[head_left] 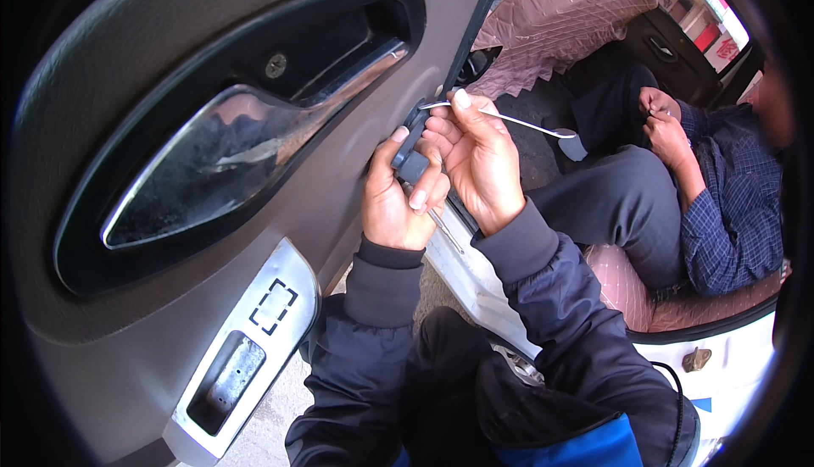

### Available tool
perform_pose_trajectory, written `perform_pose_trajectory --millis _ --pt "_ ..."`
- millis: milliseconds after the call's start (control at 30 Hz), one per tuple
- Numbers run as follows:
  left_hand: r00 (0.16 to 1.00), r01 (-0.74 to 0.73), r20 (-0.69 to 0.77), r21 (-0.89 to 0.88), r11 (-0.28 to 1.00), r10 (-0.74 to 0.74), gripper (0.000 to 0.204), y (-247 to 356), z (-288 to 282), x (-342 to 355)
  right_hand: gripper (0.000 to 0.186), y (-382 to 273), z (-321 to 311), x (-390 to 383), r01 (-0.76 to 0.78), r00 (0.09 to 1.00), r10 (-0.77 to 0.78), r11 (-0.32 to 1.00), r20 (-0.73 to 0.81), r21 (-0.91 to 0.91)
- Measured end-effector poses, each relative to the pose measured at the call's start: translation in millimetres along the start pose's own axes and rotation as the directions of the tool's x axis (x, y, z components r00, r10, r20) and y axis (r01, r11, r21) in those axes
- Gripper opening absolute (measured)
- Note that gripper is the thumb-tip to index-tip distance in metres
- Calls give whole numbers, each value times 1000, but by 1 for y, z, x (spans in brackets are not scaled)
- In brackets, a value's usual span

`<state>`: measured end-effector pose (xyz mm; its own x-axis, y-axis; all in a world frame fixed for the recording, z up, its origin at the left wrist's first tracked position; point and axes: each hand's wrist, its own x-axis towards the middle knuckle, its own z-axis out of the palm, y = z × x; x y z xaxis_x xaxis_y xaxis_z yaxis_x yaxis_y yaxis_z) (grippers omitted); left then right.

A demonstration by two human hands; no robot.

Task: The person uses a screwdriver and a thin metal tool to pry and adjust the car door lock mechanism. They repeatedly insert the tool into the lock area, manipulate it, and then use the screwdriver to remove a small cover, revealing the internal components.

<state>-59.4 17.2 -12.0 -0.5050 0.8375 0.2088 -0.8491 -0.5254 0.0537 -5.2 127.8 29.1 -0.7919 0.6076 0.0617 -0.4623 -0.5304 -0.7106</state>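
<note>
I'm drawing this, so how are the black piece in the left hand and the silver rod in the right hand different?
The black piece is chunky, but the silver rod is long and thin. The black piece is dark, the silver rod pale. The left hand holds the black piece; the right hand holds the silver rod. Both are close to the door panel.

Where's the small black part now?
In the head view, just above centre: the small black part is gripped in the left hand, beside the door panel and the right hand.
</note>
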Motion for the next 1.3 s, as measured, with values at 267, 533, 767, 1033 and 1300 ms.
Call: perform_pose_trajectory --millis 267,533,767,1033,1300 --pt "992 -36 -118 62 997 43 42 -6 10 -3 17 -15 0 10 -58 997 64 992 50 -115" --pt "992 -47 -111 99 994 58 41 -7 11 -2 17 -33 -6 25 -138 977 170 965 129 -223" --pt "1000 7 13 50 999 -8 34 -4 9 -1 17 -41 0 27 -86 948 151 969 282 -231" --pt "989 -16 -143 223 975 49 43 -7 10 -1 19 -51 12 26 0 957 140 874 253 -486" --pt "983 -42 -172 149 988 67 43 -7 13 0 17 -50 10 27 14 951 146 859 272 -512"
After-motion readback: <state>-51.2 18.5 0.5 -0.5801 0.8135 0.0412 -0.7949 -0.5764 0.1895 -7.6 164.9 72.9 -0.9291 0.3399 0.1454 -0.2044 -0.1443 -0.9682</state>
